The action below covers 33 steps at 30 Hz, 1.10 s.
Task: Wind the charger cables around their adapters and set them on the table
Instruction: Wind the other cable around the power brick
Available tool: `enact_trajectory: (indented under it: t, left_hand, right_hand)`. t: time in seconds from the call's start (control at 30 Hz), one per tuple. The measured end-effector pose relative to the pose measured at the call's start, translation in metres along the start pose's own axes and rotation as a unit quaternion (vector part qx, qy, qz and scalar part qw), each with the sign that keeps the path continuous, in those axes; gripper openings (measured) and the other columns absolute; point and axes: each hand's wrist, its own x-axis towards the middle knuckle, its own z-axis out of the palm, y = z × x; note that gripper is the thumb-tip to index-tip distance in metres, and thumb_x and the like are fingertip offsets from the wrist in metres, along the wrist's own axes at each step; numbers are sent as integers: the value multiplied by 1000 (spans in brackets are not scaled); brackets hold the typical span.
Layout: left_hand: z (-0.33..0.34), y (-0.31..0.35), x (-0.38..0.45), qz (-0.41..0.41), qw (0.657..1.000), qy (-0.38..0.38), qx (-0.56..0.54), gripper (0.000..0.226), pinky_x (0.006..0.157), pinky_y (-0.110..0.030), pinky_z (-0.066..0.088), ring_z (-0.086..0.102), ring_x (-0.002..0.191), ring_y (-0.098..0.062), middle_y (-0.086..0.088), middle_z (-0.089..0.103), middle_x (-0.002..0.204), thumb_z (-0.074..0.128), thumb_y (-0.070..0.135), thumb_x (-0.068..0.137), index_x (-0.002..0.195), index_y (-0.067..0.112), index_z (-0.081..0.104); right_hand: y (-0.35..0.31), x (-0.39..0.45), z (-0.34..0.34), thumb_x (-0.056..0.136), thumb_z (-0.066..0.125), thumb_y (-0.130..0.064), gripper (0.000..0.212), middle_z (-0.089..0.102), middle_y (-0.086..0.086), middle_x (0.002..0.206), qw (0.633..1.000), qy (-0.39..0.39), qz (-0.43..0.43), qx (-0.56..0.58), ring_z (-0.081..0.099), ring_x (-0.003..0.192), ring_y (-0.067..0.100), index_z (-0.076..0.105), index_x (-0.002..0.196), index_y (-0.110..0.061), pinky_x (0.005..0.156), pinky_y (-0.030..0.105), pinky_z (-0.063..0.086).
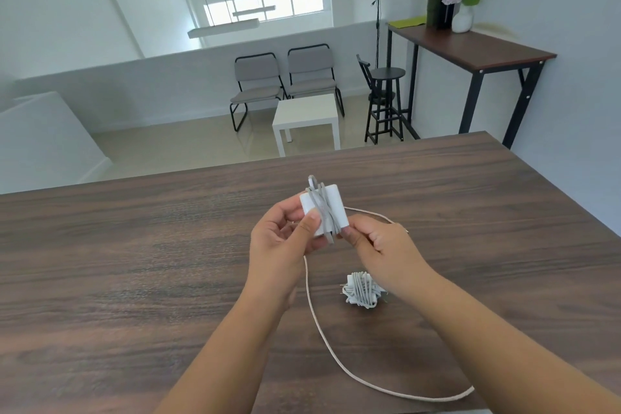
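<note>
Head view: my left hand (284,239) grips the adapter (324,212) above the table (134,262), long axis running twelve to six. My right hand (379,242), at four o'clock from it, pinches the cable (322,339), whose slack trails toward six. A wound charger (363,291) lies nearby.

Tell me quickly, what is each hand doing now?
Left hand: grips the white adapter.
Right hand: pinches the cable beside the adapter.
</note>
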Motion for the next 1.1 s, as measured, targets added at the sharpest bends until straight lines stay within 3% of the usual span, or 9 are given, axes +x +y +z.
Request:
enact_trajectory:
  t: [0.07, 0.2, 0.3, 0.37, 0.53, 0.77, 0.83, 0.97, 1.1]
  left_hand:
    - [-2, -3, 3, -2, 1000, 19, 17, 19, 61, -22, 55, 68, 81, -15, -9, 66, 96, 64, 5, 88, 105, 13, 67]
    - [-13, -8, 10, 43, 988, 39, 146, 24, 66, -20, 53, 63, 79, -8, 0, 71, 93, 70, 13, 86, 109, 21, 68]
    - [-17, -10, 13, 101, 955, 23, 279, 32, 67, -16, 50, 58, 75, 2, 2, 66, 95, 70, 16, 85, 114, 27, 65]
    - [-16, -10, 13, 121, 941, -1, 317, 35, 68, -15, 50, 58, 77, 2, 3, 62, 95, 71, 16, 85, 117, 30, 64]
    - [-15, -7, 18, 109, 948, -10, 298, 34, 69, -15, 51, 59, 76, 2, 0, 65, 97, 70, 15, 86, 109, 39, 62]
    - [-16, -12, 20, 83, 957, 28, 278, 30, 61, -9, 47, 58, 67, 7, 3, 69, 95, 72, 14, 85, 114, 14, 66]
    - [-14, -13, 18, 86, 955, 18, 283, 30, 62, -9, 47, 59, 69, 6, 4, 70, 95, 72, 15, 85, 114, 15, 66]
    - [-13, -13, 16, 112, 943, -43, 312, 34, 69, -17, 51, 62, 78, -2, 3, 66, 99, 73, 18, 84, 116, 25, 66]
    - [-16, -10, 20, 122, 941, -51, 311, 34, 72, -15, 51, 62, 85, -3, 2, 62, 101, 69, 17, 87, 120, 25, 66]
  right_hand:
    - [-4, 0, -2, 97, 42, -38, 24, 48, -6, 52, 995, -12, -16, -95, 42, 48, 9, 64, 103, -30, 54, 35, 40]
    - [-7, -3, -14, 88, 15, -51, 52, 64, -3, 71, 963, -60, -55, -257, 59, 68, 24, 59, 98, -26, 59, 36, 48]
    - [-8, -2, -21, 91, 20, -45, 47, 64, -1, 65, 934, -48, -130, -330, 63, 61, 27, 61, 87, -21, 48, 35, 48]
    - [-16, 2, -30, 96, 22, -43, 45, 66, -1, 77, 921, -87, -125, -359, 64, 72, 27, 60, 96, -19, 56, 34, 47]
    - [-32, 10, -45, 101, 27, -37, 32, 66, -3, 105, 898, -186, -89, -390, 61, 93, 27, 54, 114, -26, 76, 35, 48]
    - [-47, 11, -43, 100, 23, -40, 35, 65, -3, 97, 890, -211, -131, -382, 61, 88, 26, 54, 110, -27, 73, 37, 49]
    - [-50, 14, -44, 96, 15, -45, 45, 64, -5, 91, 894, -194, -150, -375, 61, 84, 26, 56, 104, -27, 70, 36, 49]
    - [-44, 28, -60, 97, 37, -42, 26, 67, -9, 92, 909, -176, -137, -352, 62, 86, 17, 61, 101, -32, 73, 36, 50]
    - [-45, 32, -70, 96, 39, -43, 25, 67, -11, 82, 914, -175, -141, -337, 61, 78, 13, 63, 98, -33, 70, 36, 50]
